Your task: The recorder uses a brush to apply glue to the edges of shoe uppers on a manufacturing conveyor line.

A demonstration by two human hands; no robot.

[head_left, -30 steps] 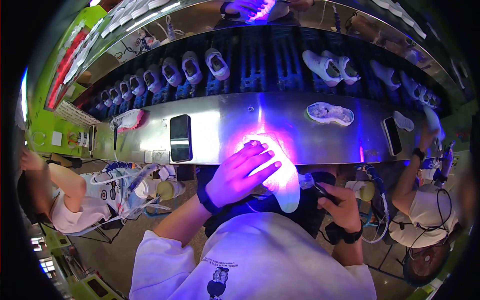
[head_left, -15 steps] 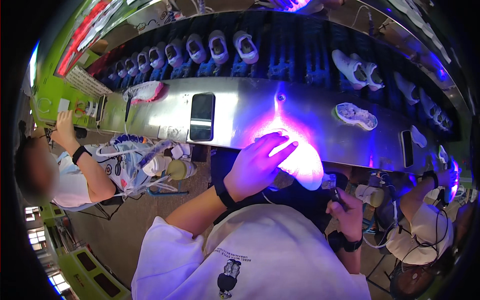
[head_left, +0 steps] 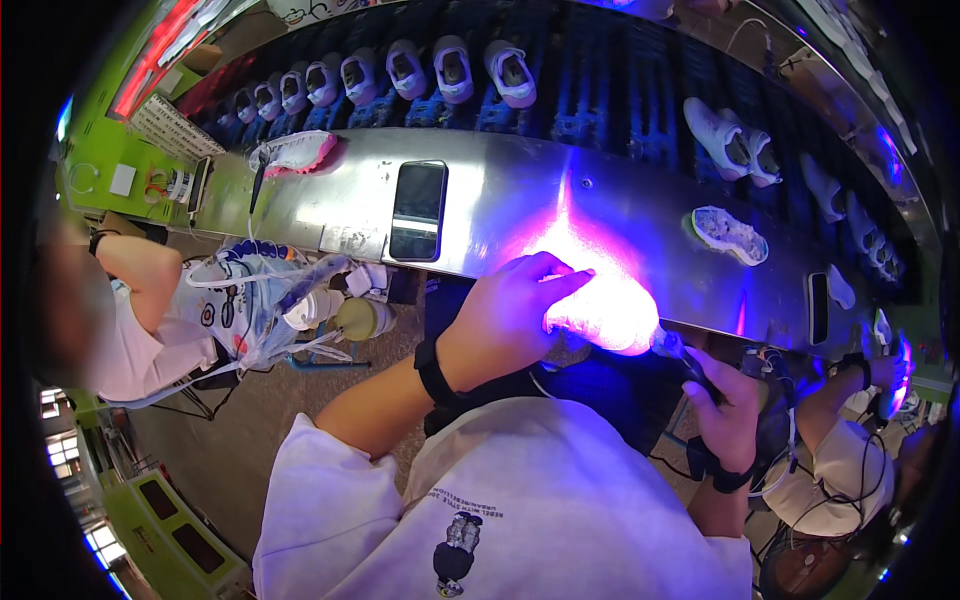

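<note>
Holding a brightly lit pale shoe [head_left: 605, 312] up at the near edge of the desk [head_left: 350, 190] with the left hand [head_left: 500, 325], keeping the left fingers clamped on its left side, with some fingertips vanishing into pink-violet glare. Gripping a dark-handled brush [head_left: 675, 350] in the right hand [head_left: 725, 400], closing the right fingers around the handle, and bringing the brush head to the shoe's right end. Being unable to tell, through the glare, of any contact between shoe and desk. Wearing a dark band on each wrist.

Seeing a dark phone [head_left: 418, 210] lying left of the shoe, close to the near edge. Seeing a white and pink shoe part [head_left: 300, 152] lying by the far edge toward the left end, and a pale hollow sole [head_left: 730, 236] lying farther right, between both edges. Facing a row of pale shoes [head_left: 453, 72] standing past the far edge on a dark conveyor [head_left: 585, 90]. Having a person [head_left: 140, 330] sitting off to the left, and another [head_left: 835, 470] working off to the right.
</note>
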